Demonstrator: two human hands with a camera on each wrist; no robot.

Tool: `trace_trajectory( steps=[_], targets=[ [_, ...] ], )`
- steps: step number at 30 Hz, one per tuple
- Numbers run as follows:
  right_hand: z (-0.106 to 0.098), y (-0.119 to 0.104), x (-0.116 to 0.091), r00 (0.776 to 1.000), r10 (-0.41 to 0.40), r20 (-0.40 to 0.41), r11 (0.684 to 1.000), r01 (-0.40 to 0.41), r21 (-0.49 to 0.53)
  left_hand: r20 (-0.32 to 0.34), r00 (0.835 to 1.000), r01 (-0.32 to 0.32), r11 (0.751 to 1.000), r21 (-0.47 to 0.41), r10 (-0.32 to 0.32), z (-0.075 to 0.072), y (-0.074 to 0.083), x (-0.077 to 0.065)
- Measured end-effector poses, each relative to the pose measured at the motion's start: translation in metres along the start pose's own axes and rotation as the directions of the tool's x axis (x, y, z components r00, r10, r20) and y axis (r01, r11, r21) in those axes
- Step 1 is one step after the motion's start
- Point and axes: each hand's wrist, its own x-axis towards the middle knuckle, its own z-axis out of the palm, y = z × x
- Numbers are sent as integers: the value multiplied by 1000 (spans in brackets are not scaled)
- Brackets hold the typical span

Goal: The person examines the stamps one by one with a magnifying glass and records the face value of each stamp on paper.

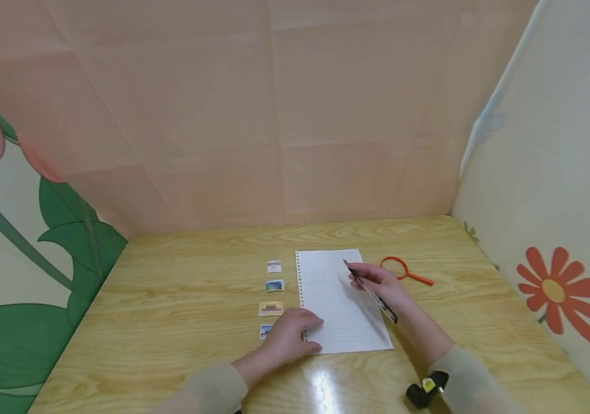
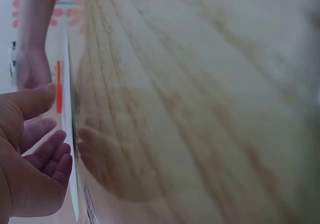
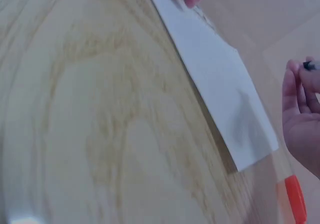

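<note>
R hand, right of ctr in the head view, grips a black pen, fingertips bunched near the writing end; tip points to upper left of frame, back end to lower right. Both wrist views suggest the pen is held up off the page, not touching. L hand, lower ctr, lies over the lower-left edge of the lined sheet, thumb & fingers loosely bent; can't tell how hard they press.

Sheet is ctr of frame, slightly right, punched edge to the left. Faint marks sit in its upper-left part, too pale to read.

Step looks like handwriting. To do it well: lower the tip gently onto a ruled line, rest the side of R hand on the paper for steadiness, use light, even strokes. L hand shd press flat so the sheet doesn't skid or twist; prob. best clear of the lines being written.

Watch L wrist: it partly covers the lowest card, btm of the column left of the sheet, & cd nudge it. R forearm needs room too, w/ the red magnifying glass just beside the sheet, right of frame ctr.
</note>
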Motion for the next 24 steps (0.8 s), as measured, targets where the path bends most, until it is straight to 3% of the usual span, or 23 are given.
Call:
trace_trajectory(
  steps=[5, 7, 11, 14, 19, 24],
  targets=[
    [12, -4, 4, 999, -50, -1, 988, 50, 147, 13, 1000, 9, 1000, 23, -10, -2, 3, -3],
    [17, -2, 6, 998, -57, -25, 989, 60, 134, 21, 1000, 21, 1000, 21, -22, -2, 4, -4],
    [22, 6, 11, 999, -22, -45, 999, 24, 43, 21, 998, 59, 998, -1, -59, 0, 3, -6],
    [26, 11, 15, 1000, 4, -25, 997, -6, -82, 10, 996, 92, 996, -22, -92, 2, 1, -7],
    [37, 15, 17, 1000, 20, -9, 964, -21, -265, -4, 994, 106, 994, -30, -106, 5, -1, -7],
    [50, 20, 19, 999, 22, -24, 947, -28, -321, 0, 996, 93, 996, -3, -93, 7, -5, -6]
  ],
)
